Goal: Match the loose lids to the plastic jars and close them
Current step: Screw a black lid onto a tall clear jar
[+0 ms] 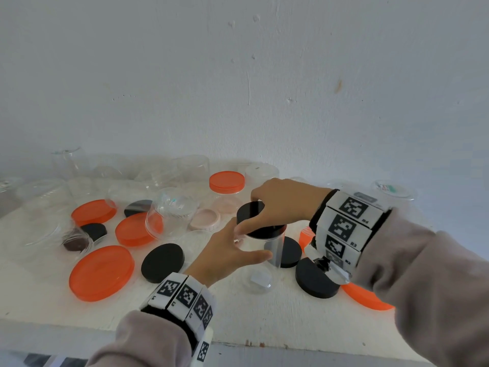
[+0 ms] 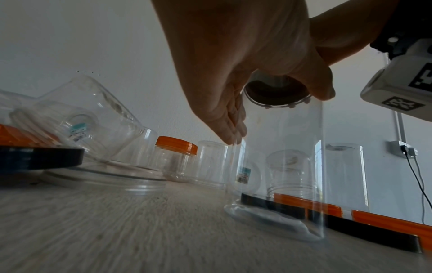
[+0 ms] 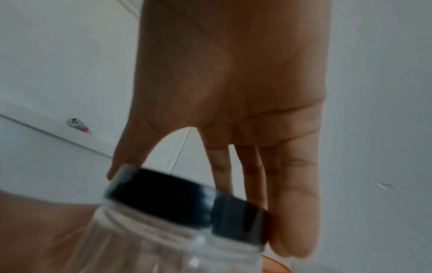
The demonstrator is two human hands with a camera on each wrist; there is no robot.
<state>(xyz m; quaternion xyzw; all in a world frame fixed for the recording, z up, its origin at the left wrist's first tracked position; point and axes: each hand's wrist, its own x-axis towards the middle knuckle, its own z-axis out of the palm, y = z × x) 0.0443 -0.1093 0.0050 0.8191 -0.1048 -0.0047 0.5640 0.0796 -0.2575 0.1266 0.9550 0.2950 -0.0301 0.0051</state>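
A tall clear jar (image 1: 275, 250) (image 2: 280, 166) (image 3: 175, 240) stands upright near the middle of the white table (image 1: 238, 319). My left hand (image 1: 227, 250) (image 2: 222, 73) grips its body, thumb across the front and fingers along the far left side. A black lid (image 1: 250, 211) (image 2: 275, 92) (image 3: 187, 194) sits slightly askew on the jar's mouth. My right hand (image 1: 280, 205) (image 3: 233, 73) holds this lid from above, with its thumb and fingers on the rim.
Loose black lids (image 1: 162, 262) (image 1: 316, 279) and orange lids (image 1: 102, 272) (image 1: 135, 229) lie around the jar. A pink lid (image 1: 205, 218) lies behind. An orange-lidded jar (image 1: 227, 182) and several open clear jars stand along the wall. The table's front edge is near me.
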